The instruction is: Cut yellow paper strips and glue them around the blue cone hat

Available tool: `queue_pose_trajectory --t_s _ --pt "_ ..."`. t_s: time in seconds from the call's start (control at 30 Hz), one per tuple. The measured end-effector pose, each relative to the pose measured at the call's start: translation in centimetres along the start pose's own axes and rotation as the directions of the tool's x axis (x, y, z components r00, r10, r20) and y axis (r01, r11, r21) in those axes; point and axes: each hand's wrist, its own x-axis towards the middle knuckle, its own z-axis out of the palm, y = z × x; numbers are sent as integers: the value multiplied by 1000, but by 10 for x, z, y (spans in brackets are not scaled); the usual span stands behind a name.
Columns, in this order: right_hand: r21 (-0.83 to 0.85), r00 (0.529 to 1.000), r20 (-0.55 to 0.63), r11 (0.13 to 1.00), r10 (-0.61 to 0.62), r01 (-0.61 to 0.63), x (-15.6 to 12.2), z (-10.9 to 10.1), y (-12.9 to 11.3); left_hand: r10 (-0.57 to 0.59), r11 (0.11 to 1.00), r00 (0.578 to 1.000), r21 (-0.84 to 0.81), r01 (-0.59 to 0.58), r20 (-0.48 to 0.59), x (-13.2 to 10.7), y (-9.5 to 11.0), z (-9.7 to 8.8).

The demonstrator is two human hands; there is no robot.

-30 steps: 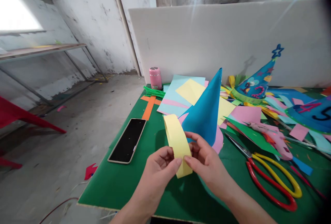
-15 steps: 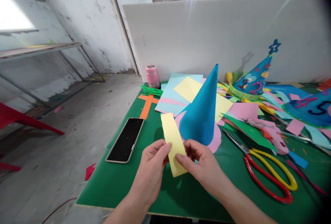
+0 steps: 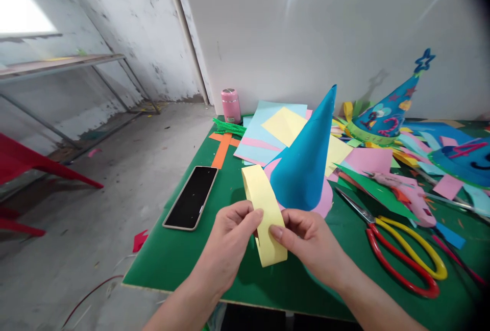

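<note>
A yellow paper strip (image 3: 268, 208), bent round into a loop, is held above the near part of the table between both hands. My left hand (image 3: 233, 244) pinches its left edge, thumb on the front face. My right hand (image 3: 310, 244) grips the opposite edge, its thumb also pressed on the front and the other fingers behind. Just beyond the strip stands a blue paper cone (image 3: 306, 168), on a pink paper piece (image 3: 326, 203) that shows round its base. Scissors (image 3: 398, 254) with red and yellow handles lie to the right of my right hand.
On the green table (image 3: 225, 198) lie a phone (image 3: 191, 198), green pipe cleaners (image 3: 229, 127), orange strips (image 3: 222, 152), coloured sheets (image 3: 260, 127) and a pink glue gun (image 3: 406, 193). A pink canister (image 3: 230, 105) and decorated cone hats (image 3: 390, 111) stand near the white board (image 3: 306, 45).
The yellow strip has gone from looking flat to a bowed, open loop with its inner side showing. Both hands keep their hold. The whole view has shifted slightly.
</note>
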Motion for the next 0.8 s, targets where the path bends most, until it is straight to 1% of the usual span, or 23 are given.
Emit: queue_pose_trajectory --t_s 0.13,0.23,0.3,0.4,0.5,0.57,0.63,0.67,0.7,0.73,0.77,0.8 --pt "-11 999 31 1000 -20 20 -1 0 0 -26 999 999 -17 27 19 -1 1 -2" --pt "-14 999 35 1000 -24 25 -1 2 -2 -16 1000 1000 -16 16 14 0 2 -3" --pt "24 1000 15 1000 -12 12 0 3 -4 -14 1000 1000 -11 14 18 0 3 -4" --pt "114 999 -41 993 19 -14 2 3 -6 0 1000 997 10 -1 77 -1 4 -3" --pt "179 996 -86 984 21 -5 3 3 -5 68 994 991 79 -78 114 -5 2 -2" --pt "210 994 -107 977 1 21 4 2 -3 143 973 984 168 -159 104 -9 0 0" --pt "246 993 -117 968 -17 45 3 1 2 227 934 970 265 -241 82 -12 -3 2" --pt "267 993 -120 962 -19 50 3 1 4 282 904 957 316 -288 66 -13 -5 3" --pt "295 992 -124 954 -18 54 3 2 7 352 860 935 375 -345 53 -15 -7 5" --pt "332 992 -127 942 -14 56 2 3 10 448 790 893 446 -421 49 -16 -10 5" --pt "381 991 -131 923 -4 54 2 4 12 552 690 832 527 -496 60 -17 -13 6" --pt "443 990 -138 895 8 54 3 7 14 653 563 752 607 -561 90 -17 -16 7"
